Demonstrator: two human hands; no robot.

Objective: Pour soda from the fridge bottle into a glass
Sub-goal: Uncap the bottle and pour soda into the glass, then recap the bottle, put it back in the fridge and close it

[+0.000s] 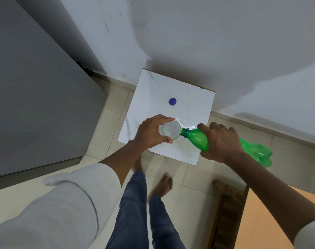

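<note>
Over the near part of a small white marble-patterned square table [153, 87], a clear faceted drinking glass [171, 130] is seen from above. The left hand [151, 132] wraps its side, fingers curled round the far rim and thumb on the near rim. The green translucent plastic soda bottle [198, 138] is tipped close to horizontal, its open mouth with a blue neck ring touching the glass rim on the right. The right hand [221, 141] is closed round the bottle's middle and hides that stretch; the base sticks out past the wrist. The glass contents look clear; level cannot be read from above. Liquid in the bottle not discernible. A round blue screw cap [172, 101] lies alone on the table, apart from the glass, farther back. A glossy rippled patch shows beside the glass; spill or reflection, cannot tell.
</note>
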